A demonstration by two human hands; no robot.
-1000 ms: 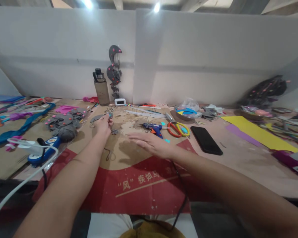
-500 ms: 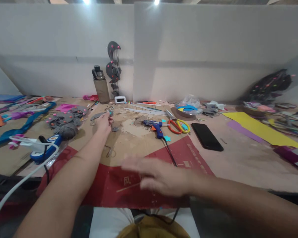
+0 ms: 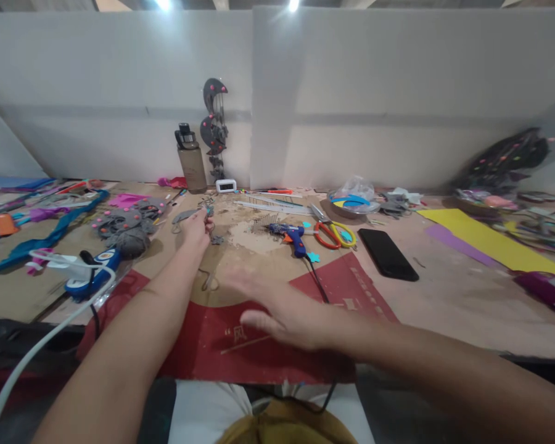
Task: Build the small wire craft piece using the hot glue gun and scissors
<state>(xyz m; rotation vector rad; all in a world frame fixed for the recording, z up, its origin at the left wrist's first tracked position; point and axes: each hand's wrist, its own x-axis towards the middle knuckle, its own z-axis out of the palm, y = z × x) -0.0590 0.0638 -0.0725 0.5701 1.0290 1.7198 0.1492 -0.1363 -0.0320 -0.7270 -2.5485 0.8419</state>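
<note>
My left hand (image 3: 197, 227) is stretched far out over the cardboard sheet (image 3: 240, 259), its fingers closed around a small grey piece with dangling bits (image 3: 208, 214). A little grey felt shape (image 3: 216, 239) lies just right of that hand. My right hand (image 3: 277, 308) hovers flat above the red printed part of the cardboard, fingers stretched out, holding nothing. A blue glue gun (image 3: 290, 234) lies beyond it, its black cord running back toward me.
Red and yellow scissors (image 3: 329, 233), a black phone (image 3: 387, 263) and a bowl of scraps (image 3: 351, 202) sit to the right. Grey felt cutouts (image 3: 123, 223) and a blue charger with white cable (image 3: 86, 274) lie left. A bottle (image 3: 190, 161) stands by the wall.
My right hand pulled back from near the glue gun toward me, then shifted slightly forward again. The left hand stayed on the grey piece.
</note>
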